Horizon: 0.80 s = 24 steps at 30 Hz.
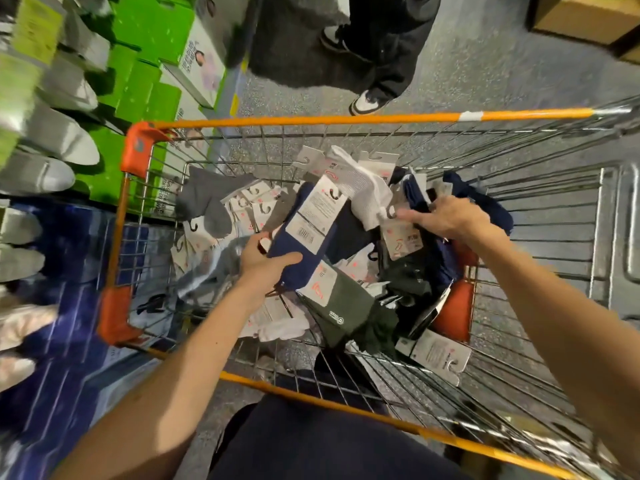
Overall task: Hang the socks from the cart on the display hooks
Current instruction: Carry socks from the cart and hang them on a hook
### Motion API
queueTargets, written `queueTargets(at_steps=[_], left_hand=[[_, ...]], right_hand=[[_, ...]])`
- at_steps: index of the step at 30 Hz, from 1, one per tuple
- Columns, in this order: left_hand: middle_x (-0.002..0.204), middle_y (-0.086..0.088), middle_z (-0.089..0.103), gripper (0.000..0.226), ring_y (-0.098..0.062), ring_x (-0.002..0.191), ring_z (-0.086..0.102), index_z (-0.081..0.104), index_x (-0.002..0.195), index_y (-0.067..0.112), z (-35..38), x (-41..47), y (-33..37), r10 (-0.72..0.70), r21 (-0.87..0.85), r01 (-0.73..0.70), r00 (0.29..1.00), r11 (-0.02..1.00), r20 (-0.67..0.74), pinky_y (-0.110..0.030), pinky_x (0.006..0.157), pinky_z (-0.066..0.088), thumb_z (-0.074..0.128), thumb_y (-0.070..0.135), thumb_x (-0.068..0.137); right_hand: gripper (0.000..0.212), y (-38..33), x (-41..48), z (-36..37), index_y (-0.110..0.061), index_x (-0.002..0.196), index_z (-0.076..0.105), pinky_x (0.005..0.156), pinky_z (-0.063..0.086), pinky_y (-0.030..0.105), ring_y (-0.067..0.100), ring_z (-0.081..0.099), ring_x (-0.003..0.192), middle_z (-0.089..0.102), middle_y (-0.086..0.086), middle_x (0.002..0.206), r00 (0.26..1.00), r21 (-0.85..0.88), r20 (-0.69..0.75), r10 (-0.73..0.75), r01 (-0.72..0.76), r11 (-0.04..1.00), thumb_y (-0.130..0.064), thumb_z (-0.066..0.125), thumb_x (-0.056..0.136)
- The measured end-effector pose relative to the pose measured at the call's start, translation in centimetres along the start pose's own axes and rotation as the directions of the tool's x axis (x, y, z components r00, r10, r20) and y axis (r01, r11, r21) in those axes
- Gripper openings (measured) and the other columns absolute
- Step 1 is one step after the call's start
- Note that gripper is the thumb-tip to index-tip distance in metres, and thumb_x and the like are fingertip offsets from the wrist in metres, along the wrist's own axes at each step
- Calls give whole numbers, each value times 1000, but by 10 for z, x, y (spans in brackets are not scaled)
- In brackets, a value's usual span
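Picking from cart (346, 118): left hand (266, 263) grips a navy pair (301, 251) by its lower end, thumb on top, dead centre. Right hand (448, 216) at 2 o'clock, fingers straight, reaching onto the pile (408, 271) beside a white pair (360, 183); no pinch that I can see. Socks look light, soft and floppy; the cards (322, 206) look stiff. Best hold is probably the card, just under its hook cutout. Display (52, 140) at 9 o'clock, blurred.
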<state>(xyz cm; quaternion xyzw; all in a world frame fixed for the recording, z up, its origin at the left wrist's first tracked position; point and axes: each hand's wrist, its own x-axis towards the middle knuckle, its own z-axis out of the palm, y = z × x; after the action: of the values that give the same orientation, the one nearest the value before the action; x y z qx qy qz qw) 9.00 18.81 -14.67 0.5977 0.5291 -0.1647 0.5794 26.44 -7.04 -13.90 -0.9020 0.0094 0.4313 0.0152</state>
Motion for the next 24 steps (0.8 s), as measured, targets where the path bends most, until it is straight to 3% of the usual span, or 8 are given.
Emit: queueTargets(at_steps=[2, 4, 8, 11, 14, 19, 21, 24], left_hand=[[117, -8, 69, 47, -21, 93, 68, 60, 121, 9, 5, 3, -3, -62, -139, 61, 998, 988, 3, -32, 73, 55, 80, 3, 79], [114, -10, 70, 35, -19, 84, 69, 64, 113, 11, 11, 4, -5, -140, -287, 138, 990, 948, 14, -32, 68, 55, 78, 3, 82], [116, -11, 69, 41, -21, 85, 69, 64, 121, 8, 18, 6, -10, -245, -442, 233, 969, 866, 30, -33, 68, 56, 77, 5, 82], [120, -11, 69, 42, -22, 91, 70, 64, 124, 8, 17, 8, -14, -242, -446, 245, 968, 861, 65, -32, 67, 55, 75, 7, 84], [113, -9, 68, 33, -19, 87, 68, 63, 120, 10, 16, 8, -10, -247, -457, 271, 963, 847, 112, -33, 70, 55, 71, 7, 88], [122, -8, 69, 47, -24, 99, 69, 60, 131, 11, 12, 8, -8, -243, -472, 266, 964, 840, 112, -35, 74, 57, 75, 11, 86], [125, -10, 68, 50, -27, 103, 69, 60, 132, 11, 9, 7, -8, -236, -485, 247, 968, 839, 86, -34, 70, 57, 77, 12, 84], [122, -10, 70, 46, -24, 97, 71, 62, 130, 11, 3, 5, -8, -203, -502, 216, 976, 837, 82, -31, 62, 57, 75, 11, 86]], right_hand=[[93, 7, 6, -3, -7, 113, 68, 93, 52, 45, 36, 64, 106, 68, 18, 113, 1000, 72, -4, -19, 19, 997, -89, 41, 77], [64, 15, 10, 1, -1, 99, 71, 83, 52, 39, 30, 64, 93, 69, 17, 99, 997, 309, -61, -50, 67, 949, -62, 55, 92], [33, 28, 23, 21, 0, 94, 70, 71, 48, 25, 16, 60, 83, 67, 4, 86, 999, 513, -18, -34, 38, 858, -32, 75, 88], [89, 43, 42, 41, -5, 115, 61, 79, 59, 29, 12, 70, 93, 72, -1, 104, 998, 574, 62, -26, -14, 819, -52, 98, 49], [56, 29, 20, 44, -18, 108, 68, 79, 57, 26, 10, 69, 94, 72, -4, 105, 981, 600, 178, -80, -44, 799, -37, 94, 61], [137, 33, 39, 67, -18, 135, 52, 106, 48, 46, 25, 54, 127, 54, 5, 140, 993, 558, 113, 19, -79, 826, -83, 84, 19], [149, 23, 33, 69, -18, 141, 44, 110, 43, 48, 28, 46, 133, 45, 8, 145, 988, 536, 153, 37, -114, 836, -88, 78, 13], [138, 18, 24, 60, -29, 142, 45, 116, 35, 49, 32, 38, 138, 41, 10, 148, 990, 424, 139, 12, -71, 903, -92, 75, 22]])
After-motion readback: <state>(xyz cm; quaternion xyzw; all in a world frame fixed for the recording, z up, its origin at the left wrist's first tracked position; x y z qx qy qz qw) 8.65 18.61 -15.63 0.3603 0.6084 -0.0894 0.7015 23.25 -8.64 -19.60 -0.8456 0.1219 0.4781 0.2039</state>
